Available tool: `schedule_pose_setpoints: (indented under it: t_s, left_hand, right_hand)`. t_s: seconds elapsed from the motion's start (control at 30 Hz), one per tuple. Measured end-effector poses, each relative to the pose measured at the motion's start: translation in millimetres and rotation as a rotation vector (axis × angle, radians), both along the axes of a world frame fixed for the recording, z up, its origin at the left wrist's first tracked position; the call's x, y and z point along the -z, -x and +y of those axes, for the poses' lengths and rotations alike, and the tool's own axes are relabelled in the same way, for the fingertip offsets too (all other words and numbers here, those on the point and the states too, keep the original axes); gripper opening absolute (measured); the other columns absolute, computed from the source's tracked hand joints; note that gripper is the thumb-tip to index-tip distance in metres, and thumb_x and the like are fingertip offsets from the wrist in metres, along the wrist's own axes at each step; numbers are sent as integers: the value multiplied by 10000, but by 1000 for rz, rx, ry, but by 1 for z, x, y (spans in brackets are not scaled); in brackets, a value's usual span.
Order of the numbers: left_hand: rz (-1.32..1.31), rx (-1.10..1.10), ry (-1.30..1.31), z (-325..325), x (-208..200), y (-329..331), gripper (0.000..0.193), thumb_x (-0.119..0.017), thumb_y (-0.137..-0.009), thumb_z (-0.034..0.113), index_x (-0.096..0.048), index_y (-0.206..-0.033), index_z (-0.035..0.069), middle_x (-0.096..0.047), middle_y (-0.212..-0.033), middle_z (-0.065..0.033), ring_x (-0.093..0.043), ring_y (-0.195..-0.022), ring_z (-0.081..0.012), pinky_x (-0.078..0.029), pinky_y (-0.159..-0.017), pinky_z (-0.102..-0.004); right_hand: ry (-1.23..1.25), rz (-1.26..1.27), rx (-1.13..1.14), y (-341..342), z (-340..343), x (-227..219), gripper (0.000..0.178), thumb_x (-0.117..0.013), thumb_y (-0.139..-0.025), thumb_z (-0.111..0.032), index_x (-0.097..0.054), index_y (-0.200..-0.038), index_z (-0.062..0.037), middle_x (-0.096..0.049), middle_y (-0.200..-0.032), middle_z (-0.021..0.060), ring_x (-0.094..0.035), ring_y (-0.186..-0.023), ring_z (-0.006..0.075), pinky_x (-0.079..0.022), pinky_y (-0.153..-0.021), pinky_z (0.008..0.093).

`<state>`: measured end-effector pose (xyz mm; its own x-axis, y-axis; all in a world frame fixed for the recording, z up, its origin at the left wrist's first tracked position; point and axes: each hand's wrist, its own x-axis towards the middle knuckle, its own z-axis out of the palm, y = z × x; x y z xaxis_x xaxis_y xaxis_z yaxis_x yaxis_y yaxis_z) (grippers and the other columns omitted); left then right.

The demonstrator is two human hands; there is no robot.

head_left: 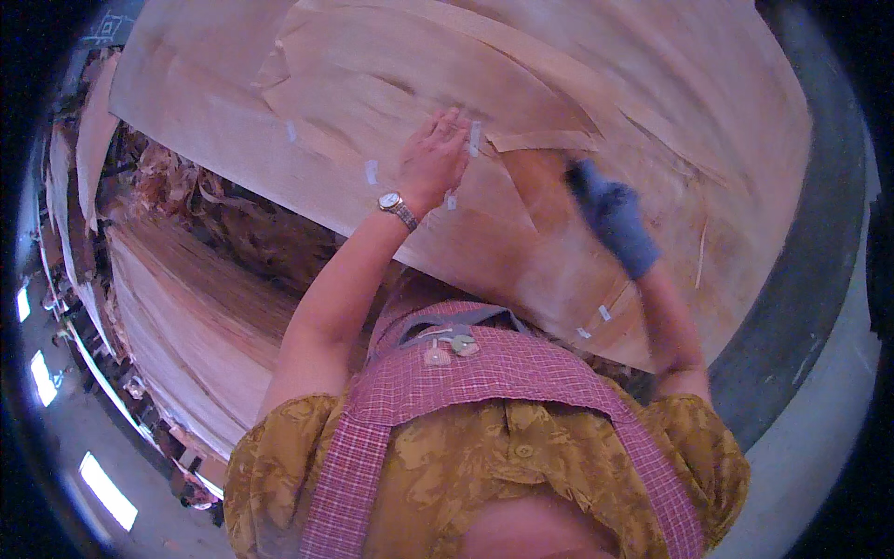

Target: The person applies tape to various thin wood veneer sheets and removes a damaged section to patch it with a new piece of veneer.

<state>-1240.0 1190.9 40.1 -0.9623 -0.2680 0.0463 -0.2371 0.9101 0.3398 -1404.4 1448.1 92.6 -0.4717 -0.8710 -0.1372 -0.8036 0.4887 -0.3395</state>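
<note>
My left hand (438,158) is bare, with a watch (393,203) on its wrist. It lies flat on a large thin wood veneer sheet (363,56), the fingers stretched out beside a short strip of whitish tape (474,139). In a blue-grey glove, my right hand (612,207) is over the sheet to the right, closed and slightly blurred. A dark thing (581,181) shows at its fingers; its kind is not clear. Between the hands, a darker reddish veneer patch (545,186) shows beside a torn, lifted edge (549,141). Another tape strip (372,172) is left of my left hand.
Curled veneer scraps (186,186) lie below the sheet's left edge, near a stack of veneer (186,307). More small tape pieces (604,313) stick near the sheet's near edge. A dark surface (819,233) curves along the right. My checked apron (494,373) is close to the sheet.
</note>
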Motion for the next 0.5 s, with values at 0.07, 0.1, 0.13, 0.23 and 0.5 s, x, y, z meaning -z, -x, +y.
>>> schedule_pose_setpoints:
  t_s: [0.07, 0.1, 0.13, 0.23, 0.5]
  left_hand:
    - [-41, -2, -8, -2, -2, 5, 476, -689, -830, 243, -580, -1273, 109, -475, -1429, -121, -448, -1313, -298, -406, -1059, -399]
    - [-8, -12, -24, -5, 2, 6, 478, -694, -828, 263, -587, -1266, 105, -478, -1427, -124, -450, -1313, -295, -404, -1061, -399]
    - [26, -16, -43, -5, 7, 4, 481, -699, -827, 284, -593, -1260, 101, -480, -1425, -127, -452, -1312, -292, -402, -1063, -400]
    - [117, -31, -45, -2, 19, 0, 531, -726, -793, 328, -597, -1249, 88, -512, -1396, -130, -475, -1295, -297, -392, -1066, -407]
    - [68, -42, -52, 3, 16, 3, 544, -722, -809, 320, -586, -1277, 79, -475, -1437, -128, -429, -1334, -308, -380, -1077, -404]
  right_hand:
    - [132, -58, 35, -41, -34, 28, 209, -546, -953, -240, -569, -1114, -108, -650, -763, 178, -648, -656, 361, -480, -543, 472]
    - [130, -64, 74, -57, -54, 30, 212, -525, -967, -268, -559, -1105, -110, -651, -751, 173, -649, -654, 365, -486, -546, 475]
    - [53, -38, 118, -69, -65, 37, 220, -513, -972, -286, -552, -1103, -113, -655, -746, 169, -653, -648, 359, -491, -539, 475]
    - [-221, 94, 177, -86, -88, 55, 256, -469, -987, -338, -517, -1116, -123, -671, -709, 136, -668, -580, 301, -489, -453, 481]
    - [-378, 245, 86, -86, -94, 62, 287, -487, -912, -192, -495, -1173, -74, -687, -713, 128, -687, -600, 288, -475, -426, 492]
